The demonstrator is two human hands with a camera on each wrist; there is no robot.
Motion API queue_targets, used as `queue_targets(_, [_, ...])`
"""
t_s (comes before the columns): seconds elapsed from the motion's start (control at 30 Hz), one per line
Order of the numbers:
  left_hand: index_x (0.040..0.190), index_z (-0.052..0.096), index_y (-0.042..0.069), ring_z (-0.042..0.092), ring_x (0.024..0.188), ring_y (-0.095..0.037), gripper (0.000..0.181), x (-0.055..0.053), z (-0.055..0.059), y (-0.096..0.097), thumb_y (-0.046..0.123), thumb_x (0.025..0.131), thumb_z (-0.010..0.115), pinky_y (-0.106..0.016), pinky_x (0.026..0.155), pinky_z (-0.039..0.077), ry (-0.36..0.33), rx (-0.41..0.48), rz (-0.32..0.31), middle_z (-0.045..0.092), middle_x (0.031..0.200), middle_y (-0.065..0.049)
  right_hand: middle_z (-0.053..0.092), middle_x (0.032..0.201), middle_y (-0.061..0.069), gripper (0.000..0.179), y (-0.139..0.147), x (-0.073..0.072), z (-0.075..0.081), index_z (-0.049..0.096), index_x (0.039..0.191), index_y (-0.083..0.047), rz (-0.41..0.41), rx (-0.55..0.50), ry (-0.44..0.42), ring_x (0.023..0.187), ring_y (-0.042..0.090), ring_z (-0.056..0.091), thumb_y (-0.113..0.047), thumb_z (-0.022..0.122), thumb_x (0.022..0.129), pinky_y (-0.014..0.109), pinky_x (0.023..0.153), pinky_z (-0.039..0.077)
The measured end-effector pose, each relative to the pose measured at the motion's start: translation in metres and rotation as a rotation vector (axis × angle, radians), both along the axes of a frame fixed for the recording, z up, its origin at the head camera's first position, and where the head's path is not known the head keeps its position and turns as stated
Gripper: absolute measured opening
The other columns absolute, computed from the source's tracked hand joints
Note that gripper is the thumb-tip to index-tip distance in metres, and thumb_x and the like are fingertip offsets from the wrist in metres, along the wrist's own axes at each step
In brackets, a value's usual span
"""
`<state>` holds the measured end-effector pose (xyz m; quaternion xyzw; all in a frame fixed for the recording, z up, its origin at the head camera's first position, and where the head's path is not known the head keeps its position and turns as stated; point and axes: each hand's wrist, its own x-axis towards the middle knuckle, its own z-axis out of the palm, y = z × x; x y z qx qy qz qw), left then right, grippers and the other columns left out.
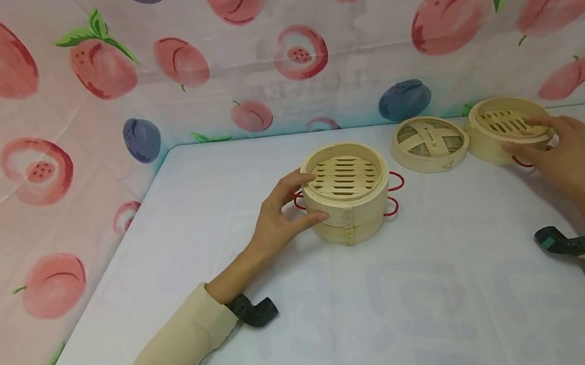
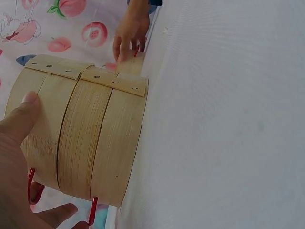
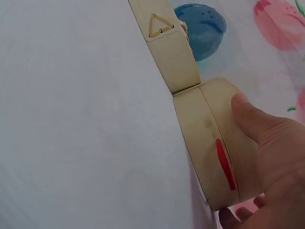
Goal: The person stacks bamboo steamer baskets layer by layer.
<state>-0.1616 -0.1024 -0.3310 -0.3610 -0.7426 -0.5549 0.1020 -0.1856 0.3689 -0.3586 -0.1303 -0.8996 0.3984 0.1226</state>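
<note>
Two bamboo steamer baskets (image 1: 368, 206) stand stacked upright on the table, red loops sticking out on both sides. My left hand (image 1: 280, 212) grips the stack's left side, thumb on the front wall and a finger at the top rim. In the left wrist view its thumb (image 2: 26, 112) lies against the upper basket's wall. At the right, my right hand (image 1: 566, 155) holds a single bamboo steamer basket (image 1: 487, 144) between thumb and fingers. The right wrist view shows that basket's red loop (image 3: 225, 164) below the thumb. A woven bamboo lid (image 1: 431, 142) sits against this basket's left side.
A white cloth covers the table (image 1: 426, 313). Close behind the lid and right basket hangs a fruit-printed curtain (image 1: 354, 63), which also runs along the left side. Dark wrist cameras (image 1: 254, 311) protrude from both sleeves.
</note>
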Motion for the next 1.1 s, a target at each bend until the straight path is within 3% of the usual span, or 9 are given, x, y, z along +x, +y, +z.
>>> queue_targets(0.07, [0.125, 0.05, -0.005, 0.032, 0.136, -0.035, 0.061, 0.0, 0.0, 0.0, -0.009, 0.072, 0.079, -0.056, 0.098, 0.04, -0.001, 0.001, -0.002, 0.05, 0.13, -0.023, 0.007, 0.153, 0.023, 0.078, -0.001, 0.001, -0.001, 0.031, 0.146, -0.001, -0.004, 0.003, -0.001, 0.14, 0.04, 0.008, -0.044, 0.064, 0.089, 0.04, 0.11, 0.027])
queue_targets(0.13, [0.126, 0.05, -0.004, 0.032, 0.136, -0.034, 0.061, 0.0, 0.0, 0.0, -0.009, 0.072, 0.078, -0.055, 0.099, 0.04, -0.005, -0.001, -0.002, 0.05, 0.13, -0.023, 0.009, 0.153, 0.023, 0.073, -0.001, 0.002, -0.002, 0.037, 0.141, -0.003, -0.012, 0.001, -0.006, 0.139, 0.041, 0.013, -0.045, 0.064, 0.088, 0.021, 0.097, 0.04])
queue_targets(0.27, [0.126, 0.05, -0.004, 0.032, 0.136, -0.032, 0.061, 0.0, 0.0, -0.001, -0.009, 0.072, 0.079, -0.055, 0.099, 0.04, -0.01, -0.006, 0.004, 0.05, 0.13, -0.021, 0.012, 0.152, 0.025, 0.042, -0.001, 0.003, -0.002, 0.044, 0.113, -0.025, -0.03, -0.031, -0.016, 0.137, 0.045, 0.018, -0.048, 0.067, 0.085, 0.002, 0.064, 0.038])
queue_targets(0.37, [0.126, 0.05, -0.003, 0.032, 0.137, -0.03, 0.062, 0.0, -0.002, -0.001, -0.008, 0.072, 0.079, -0.054, 0.099, 0.04, -0.01, -0.007, 0.003, 0.051, 0.131, -0.02, 0.016, 0.151, 0.026, 0.036, -0.002, 0.003, -0.003, 0.038, 0.101, -0.035, -0.032, -0.042, 0.0, 0.136, 0.046, 0.021, -0.046, 0.068, 0.085, 0.0, 0.059, 0.035])
queue_targets(0.53, [0.129, 0.05, 0.005, 0.032, 0.137, -0.023, 0.065, -0.012, -0.017, -0.003, -0.002, 0.073, 0.081, -0.049, 0.1, 0.041, 0.008, -0.013, 0.005, 0.05, 0.134, -0.013, 0.018, 0.151, 0.026, 0.041, -0.001, 0.001, -0.004, 0.041, 0.102, -0.026, -0.051, -0.029, -0.01, 0.136, 0.046, 0.023, -0.05, 0.068, 0.083, 0.001, 0.054, 0.034])
queue_targets(0.67, [0.128, 0.05, 0.0, 0.032, 0.136, -0.029, 0.063, -0.006, -0.009, -0.001, -0.005, 0.073, 0.079, -0.053, 0.099, 0.04, -0.001, -0.01, 0.001, 0.05, 0.133, -0.017, 0.016, 0.152, 0.025, 0.042, 0.0, 0.002, -0.003, 0.038, 0.1, -0.033, -0.086, -0.016, -0.065, 0.138, 0.044, 0.02, -0.059, 0.065, 0.081, 0.017, 0.077, 0.05])
queue_targets(0.77, [0.127, 0.049, -0.003, 0.033, 0.135, -0.033, 0.061, -0.001, -0.001, 0.0, -0.007, 0.074, 0.078, -0.056, 0.098, 0.04, -0.011, -0.006, -0.002, 0.05, 0.131, -0.022, 0.016, 0.153, 0.022, 0.04, -0.001, 0.003, -0.002, 0.037, 0.097, -0.039, -0.111, -0.019, -0.087, 0.139, 0.042, 0.019, -0.062, 0.063, 0.08, 0.034, 0.093, 0.048])
queue_targets(0.93, [0.127, 0.049, -0.003, 0.033, 0.135, -0.032, 0.061, -0.001, 0.0, -0.001, -0.007, 0.074, 0.078, -0.055, 0.099, 0.04, -0.016, -0.015, 0.004, 0.05, 0.131, -0.021, 0.017, 0.153, 0.022, 0.039, -0.003, 0.003, 0.0, 0.037, 0.095, -0.04, -0.133, -0.022, -0.078, 0.14, 0.04, 0.017, -0.063, 0.064, 0.078, 0.01, 0.066, 0.042])
queue_targets(1.1, [0.127, 0.05, -0.003, 0.033, 0.135, -0.032, 0.061, -0.002, -0.001, -0.001, -0.008, 0.073, 0.079, -0.054, 0.099, 0.04, -0.007, -0.007, 0.0, 0.051, 0.13, -0.021, 0.027, 0.148, 0.02, 0.04, -0.004, 0.001, 0.002, 0.044, 0.097, -0.032, -0.143, 0.002, -0.047, 0.136, 0.033, 0.021, -0.06, 0.066, 0.079, 0.008, 0.057, 0.035])
